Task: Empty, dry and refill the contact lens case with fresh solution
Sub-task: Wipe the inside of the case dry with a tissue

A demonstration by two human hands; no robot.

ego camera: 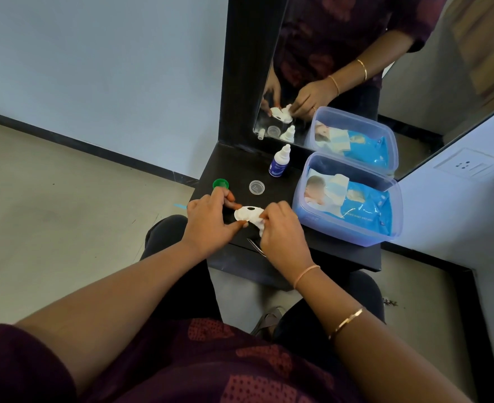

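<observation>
Holding the white lens case just above the near part of the black desk, both caps off. Gripping its left end with the left hand, thumb under and fingers curled over. Pinching a scrap of white tissue against its right well with the right hand, fingers closed on it. Judging by that, drying in progress and refill not yet begun. Easy to leave lint or a torn shred in the well if twisted hard with a damp tissue. Easy too to leave moisture in the left well, showing dark and open, if skipped. Some risk of the case slipping from so slight a hold and dropping past the near edge to the floor. Just beyond the left fingers, the green cap, close enough to be knocked off the left edge by a careless knuckle. Further right, the clear cap, likely to gather dust while lying loose. Under the right wrist at the near edge, tweezers, liable to be swept off by the forearm. Far, below the mirror, the solution bottle, upright and narrow, apt to tip if grabbed in haste; capped or not, cannot tell. At right, the clear tub with a blue wipes pack, apart from both hands.
</observation>
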